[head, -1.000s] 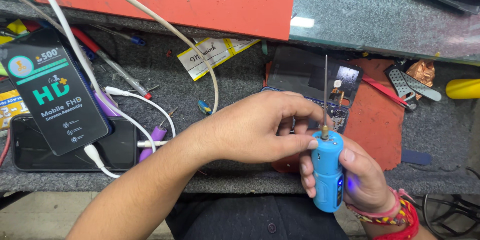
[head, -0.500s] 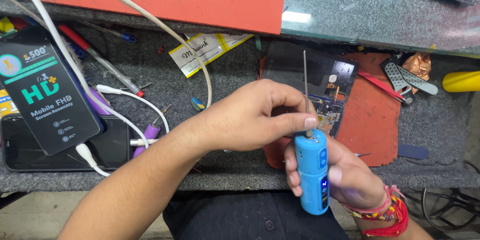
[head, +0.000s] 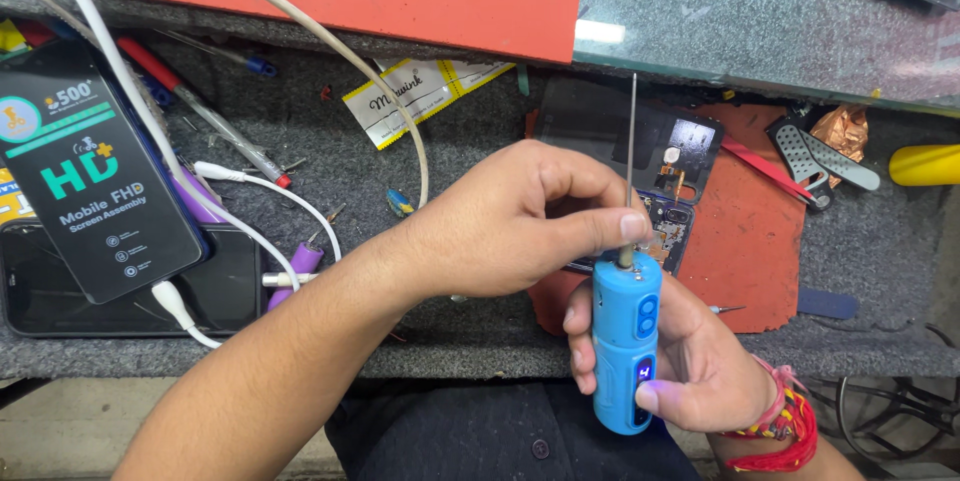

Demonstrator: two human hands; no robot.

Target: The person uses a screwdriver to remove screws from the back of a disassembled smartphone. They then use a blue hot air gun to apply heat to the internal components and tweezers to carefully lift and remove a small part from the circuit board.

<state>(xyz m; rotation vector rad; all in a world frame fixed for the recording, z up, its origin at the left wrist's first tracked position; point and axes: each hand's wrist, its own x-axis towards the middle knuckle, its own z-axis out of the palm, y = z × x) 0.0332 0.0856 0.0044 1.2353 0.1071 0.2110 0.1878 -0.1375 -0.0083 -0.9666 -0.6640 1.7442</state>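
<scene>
Blue electric screwdriver stands upright at lower centre, gripped in the right hand; the left hand pinches its thin bit. Behind, an opened phone lies on a red mat on the grey-carpeted table, white cables at left

Even, fairly bright overhead light with soft, short shadows. A white glare patch lies on the glass sheet above the left hand. The screwdriver in the right hand shows a lit blue panel (purple glow on the fingers). Focus is sharp throughout; edges bend slightly.
</scene>
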